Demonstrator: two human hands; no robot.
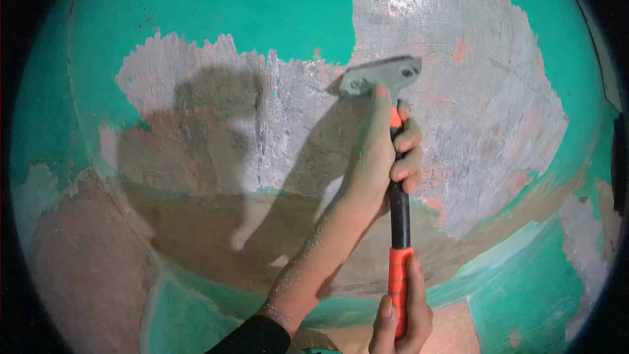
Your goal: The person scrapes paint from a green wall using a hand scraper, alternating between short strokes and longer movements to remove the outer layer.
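A long-handled scraper [400,216] with a wide grey metal head [383,75] leans up against the wall, its blade edge at the border between green paint and bare grey surface. My left hand [380,151] is closed round the upper handle just below the head, thumb stretched up toward the metal and fingers curled round the right side. Lower down, my right hand [407,328] grips the orange end of the handle, partly cut off by the bottom of the view. Pale dust clings to my left forearm, which comes out of a black sleeve [255,337].
Green paint [229,0] covers the upper wall, with ragged edges round the scraped grey patch [478,105]. A brownish band [196,226] runs below it. Dark shadows of the arms and tool fall on the left side. Darker bare patches [85,269] show at lower left.
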